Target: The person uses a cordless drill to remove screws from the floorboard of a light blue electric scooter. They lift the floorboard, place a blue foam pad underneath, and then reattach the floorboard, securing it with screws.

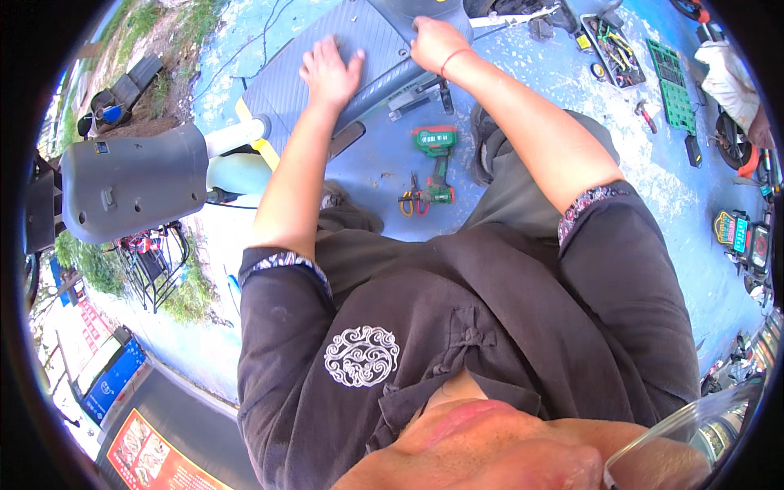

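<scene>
My left hand (331, 73) lies with its fingers spread on the ribbed grey footboard (278, 90) of a scooter. To its right, my right hand (438, 47) is closed, knuckles up, at the grey plastic panel beside the footboard's edge. Whatever its fingers may hold is hidden. Below the footboard, on the blue floor between my legs, lies a green and red cordless power tool (441, 167). Touching or close beside its base are pliers (414, 196) with red and yellow handles.
The scooter's grey front panel (135, 184) stands at left. At the far right are a tool tray (614, 53), a green socket case (671, 86) and a hammer (647, 116) on the floor. Another boxy device (745, 237) sits at the right rim.
</scene>
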Motion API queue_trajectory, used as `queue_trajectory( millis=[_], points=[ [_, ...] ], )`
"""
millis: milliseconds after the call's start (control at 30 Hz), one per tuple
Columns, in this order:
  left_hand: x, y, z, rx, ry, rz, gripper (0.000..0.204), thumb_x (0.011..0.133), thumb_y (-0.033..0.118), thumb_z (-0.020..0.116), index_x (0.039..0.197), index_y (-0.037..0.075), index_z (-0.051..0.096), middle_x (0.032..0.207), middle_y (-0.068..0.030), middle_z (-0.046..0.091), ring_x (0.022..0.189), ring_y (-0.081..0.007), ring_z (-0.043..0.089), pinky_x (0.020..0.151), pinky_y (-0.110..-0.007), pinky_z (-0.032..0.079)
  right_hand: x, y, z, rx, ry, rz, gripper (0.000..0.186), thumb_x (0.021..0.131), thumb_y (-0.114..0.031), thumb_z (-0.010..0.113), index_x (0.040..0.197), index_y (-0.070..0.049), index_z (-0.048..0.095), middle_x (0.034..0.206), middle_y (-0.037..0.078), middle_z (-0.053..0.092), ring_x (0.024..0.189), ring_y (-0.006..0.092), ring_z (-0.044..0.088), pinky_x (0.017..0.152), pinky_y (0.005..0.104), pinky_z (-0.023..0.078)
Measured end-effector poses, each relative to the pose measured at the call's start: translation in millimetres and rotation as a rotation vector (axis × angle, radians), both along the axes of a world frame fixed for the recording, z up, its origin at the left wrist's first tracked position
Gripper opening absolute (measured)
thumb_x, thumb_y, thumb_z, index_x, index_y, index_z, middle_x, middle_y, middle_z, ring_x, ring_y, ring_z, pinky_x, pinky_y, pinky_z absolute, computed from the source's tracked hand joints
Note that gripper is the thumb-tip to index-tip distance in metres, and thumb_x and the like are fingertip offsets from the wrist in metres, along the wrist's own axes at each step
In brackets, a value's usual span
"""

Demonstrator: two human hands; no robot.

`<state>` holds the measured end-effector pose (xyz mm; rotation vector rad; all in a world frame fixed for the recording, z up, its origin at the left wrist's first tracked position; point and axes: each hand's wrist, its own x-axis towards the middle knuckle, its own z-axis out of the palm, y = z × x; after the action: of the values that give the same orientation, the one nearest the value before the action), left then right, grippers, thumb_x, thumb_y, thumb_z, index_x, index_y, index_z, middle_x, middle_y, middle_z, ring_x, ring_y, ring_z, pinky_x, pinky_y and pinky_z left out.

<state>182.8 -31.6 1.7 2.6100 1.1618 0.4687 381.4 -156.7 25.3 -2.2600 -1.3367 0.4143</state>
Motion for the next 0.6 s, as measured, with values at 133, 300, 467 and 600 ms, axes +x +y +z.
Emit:
queue_trajectory(
  millis=[133,300,467,600],
  points=[
    [47.2,41.4,-0.9,0.102,0.087,0.031,0.066,0.096,0.053,0.062,0.141,0.004,0.055,0.134,-0.0233,0.061,0.122,-0.0444,0.058,0.102,-0.056,0.045,-5.6,10.0,3.8,-0.076,0.008,0.033,0.033,0.087,-0.019,0.066,0.111,0.003,0.072,0.111,0.026,0.073,0.107,0.0421,0.069,0.092,0.0482,0.056],
    [64.5,64.1,-18.7,0.132,0.019,-0.100,0.032,0.099,0.023,0.057,0.122,0.002,0.056,0.107,-0.0299,0.065,0.099,-0.0490,0.063,0.084,-0.059,0.052,-6.9,28.7,0.0,-0.245,0.194,0.149,0.041,0.088,-0.031,0.069,0.115,-0.001,0.073,0.118,0.023,0.072,0.109,0.0398,0.068,0.090,0.0482,0.053],
    [57.2,81.8,-26.5,0.106,0.026,-0.136,0.030,0.104,0.026,0.050,0.115,-0.001,0.056,0.102,-0.0347,0.065,0.096,-0.0536,0.062,0.084,-0.061,0.051,17.6,62.7,-57.6,-0.098,-0.171,0.460,0.029,0.087,-0.026,0.067,0.085,0.001,0.078,0.091,0.025,0.074,0.087,0.0388,0.074,0.081,0.0461,0.059],
    [14.6,119.3,15.5,-0.632,-0.438,0.102,0.039,0.107,0.028,0.048,0.115,-0.009,0.060,0.095,-0.0171,0.069,0.084,-0.0241,0.067,0.076,-0.037,0.056,22.3,42.8,50.0,-0.089,0.781,0.180,0.022,0.087,-0.017,0.070,0.074,0.001,0.073,0.067,0.014,0.068,0.055,0.0236,0.064,0.055,0.0360,0.052]
  ],
)
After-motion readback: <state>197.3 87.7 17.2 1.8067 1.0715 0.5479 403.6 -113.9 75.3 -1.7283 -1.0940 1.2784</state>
